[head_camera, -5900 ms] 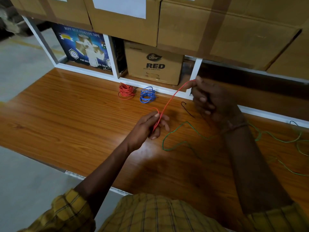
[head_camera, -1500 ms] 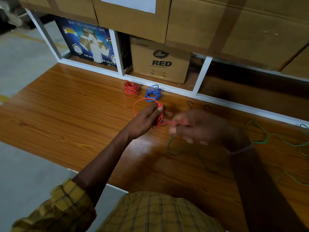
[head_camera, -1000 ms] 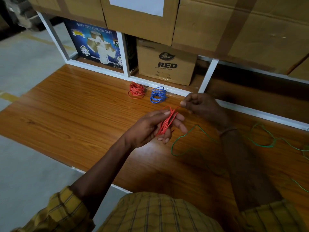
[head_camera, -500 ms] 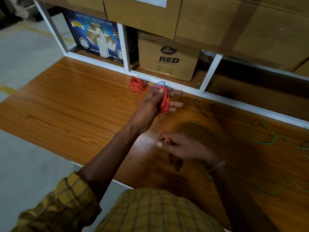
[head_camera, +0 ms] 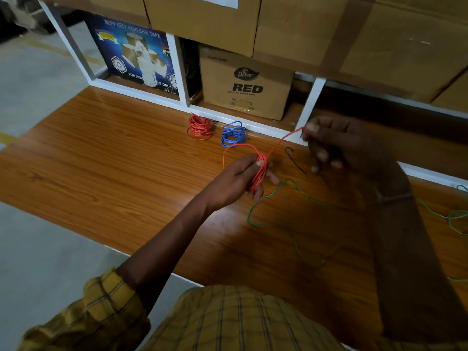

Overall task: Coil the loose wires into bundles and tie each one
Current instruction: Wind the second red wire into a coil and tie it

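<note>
A red wire coil point(head_camera: 255, 165) is gripped in the left hand point(head_camera: 240, 178), above the wooden table point(head_camera: 101, 160) and just right of the picture's middle. The thumb is pressed on the strands and the fingers are curled under them, so the bunch is clamped. From this bunch a loose loop stands out toward 11 o'clock, while the free tail point(head_camera: 283, 140) runs up toward 1 o'clock. The tail's end is pinched between the thumb and forefinger of the right hand point(head_camera: 336, 145); the other fingers there hang loosely apart.

Several faults are judged possible from here. The coil could spring open if the left thumb were eased, since the strands are held by pressure alone and no tie is seen yet. The standing loop could be dragged small or kinked if the tail were pulled hard. The green wire point(head_camera: 278, 198), which lies on the table just below the left hand, could be caught up in a wrap. The short black wire point(head_camera: 293, 158), lying between the two hands, could be snagged likewise.

The clamped bunch is flattened, with its long axis running from 6 to 12 o'clock, tilted slightly right. Two finished bundles, one red point(head_camera: 200, 127) and one blue point(head_camera: 233, 133), lie at 11 o'clock of the hands.
</note>
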### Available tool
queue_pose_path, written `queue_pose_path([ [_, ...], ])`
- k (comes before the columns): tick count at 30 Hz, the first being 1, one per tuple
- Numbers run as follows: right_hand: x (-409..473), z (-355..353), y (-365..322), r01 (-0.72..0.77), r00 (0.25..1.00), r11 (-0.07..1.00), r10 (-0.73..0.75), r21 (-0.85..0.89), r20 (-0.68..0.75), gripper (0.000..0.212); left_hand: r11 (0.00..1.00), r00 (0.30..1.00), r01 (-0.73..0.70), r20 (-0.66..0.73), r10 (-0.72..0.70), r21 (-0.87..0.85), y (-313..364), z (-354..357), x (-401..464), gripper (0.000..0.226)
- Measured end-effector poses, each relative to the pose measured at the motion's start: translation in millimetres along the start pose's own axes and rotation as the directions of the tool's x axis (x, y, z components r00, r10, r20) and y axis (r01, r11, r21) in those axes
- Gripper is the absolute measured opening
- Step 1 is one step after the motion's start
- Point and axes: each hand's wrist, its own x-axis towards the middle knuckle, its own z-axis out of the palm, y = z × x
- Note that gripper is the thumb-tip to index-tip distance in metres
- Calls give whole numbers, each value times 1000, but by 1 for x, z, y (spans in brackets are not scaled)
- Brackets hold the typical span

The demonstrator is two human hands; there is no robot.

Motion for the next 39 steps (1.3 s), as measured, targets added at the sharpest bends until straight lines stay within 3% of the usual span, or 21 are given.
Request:
queue_pose_path([
  [6, 44, -7, 76, -72, 970, 970, 13, -234, -244, 22, 967, 999, 5, 40, 6, -253, 10, 13, -4, 36],
  [11, 16, 22, 126, -183, 961, 937, 106, -298, -255, 15, 892, 999, -17, 25, 32, -451, 13, 23, 3, 41],
  [16, -23, 49, 150, -107, 972, 895, 3, -433, -233, 27, 866, 1000, -4, -14, -4, -499, 14, 44, 15, 37],
  [19, -39, 46, 160, -68, 991, 756, -26, -651, -133, 38, 894, 997, -37, -72, 5, -447, 18, 59, 25, 40],
  [22, -52, 37, 158, -49, 994, 658, 110, -751, 31, 31, 904, 985, -74, -172, 0, -421, 18, 71, 36, 35],
  [25, -60, 23, 143, -42, 977, 617, 189, -786, 95, 62, 968, 957, -104, -287, 36, -228, 9, 87, 44, 29],
  [27, -66, 15, 129, -7, 970, 557, 205, -830, 129, 57, 992, 937, -111, -338, 87, -54, 1, 93, 47, 29],
  [29, -73, 5, 112, 41, 971, 513, 183, -858, 156, 38, 992, 929, -81, -353, 111, 97, -4, 97, 49, 32],
  [32, -84, -17, 85, 55, 970, 654, 143, -754, 195, 12, 951, 937, -47, -317, 147, 304, -9, 102, 47, 34],
  [34, -91, -34, 69, 19, 959, 773, 165, -634, 230, 6, 918, 949, -44, -271, 162, 395, -10, 107, 44, 32],
  [36, -98, -51, 50, -42, 936, 880, 200, -473, 290, 8, 903, 963, -45, -223, 154, 428, -13, 110, 41, 29],
  [39, -103, -81, 30, -15, 940, 962, 106, -273, 324, 12, 930, 984, -45, -146, 105, 365, -14, 110, 34, 31],
])
